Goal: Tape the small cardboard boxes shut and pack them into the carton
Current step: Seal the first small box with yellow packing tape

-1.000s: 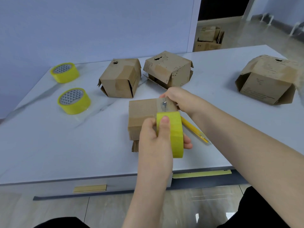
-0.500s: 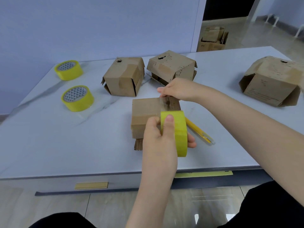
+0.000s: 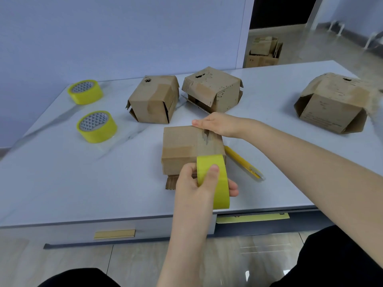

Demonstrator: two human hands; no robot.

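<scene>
A small cardboard box (image 3: 182, 146) lies near the table's front edge. My left hand (image 3: 199, 187) grips a yellow tape roll (image 3: 215, 179) at the box's near side, with clear tape stretched from it over the box top. My right hand (image 3: 219, 124) presses its fingers flat on the box's far top edge, on the tape end. Two more small boxes (image 3: 153, 100) (image 3: 213, 90) stand behind it with loose flaps. A larger box (image 3: 331, 104) with splayed flaps sits at the right.
Two spare yellow tape rolls (image 3: 86, 92) (image 3: 97, 126) lie at the left of the white table (image 3: 62, 179). A yellow utility knife (image 3: 242, 162) lies right of the box. On the floor beyond the table stands an open carton (image 3: 263, 52).
My left hand has drawn the roll back toward me, pulling more tape across the box top. My right hand has slid to the box's far edge.
</scene>
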